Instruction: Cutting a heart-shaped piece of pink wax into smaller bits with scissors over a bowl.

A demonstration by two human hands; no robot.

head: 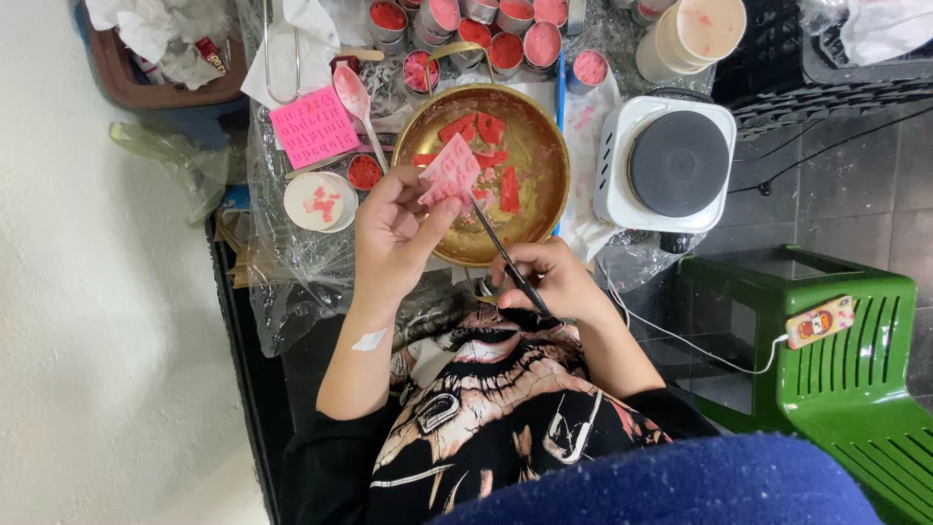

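Pink wax slab point(449, 171) upright over bowl; black scissors point(505, 255) touching.

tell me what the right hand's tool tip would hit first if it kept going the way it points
The right hand aims its thin dark tool up toward the pink piece pinched in the left hand. The tip looks already at its lower edge, so that piece comes first; beyond lies the gold bowl. Depth is unclear.
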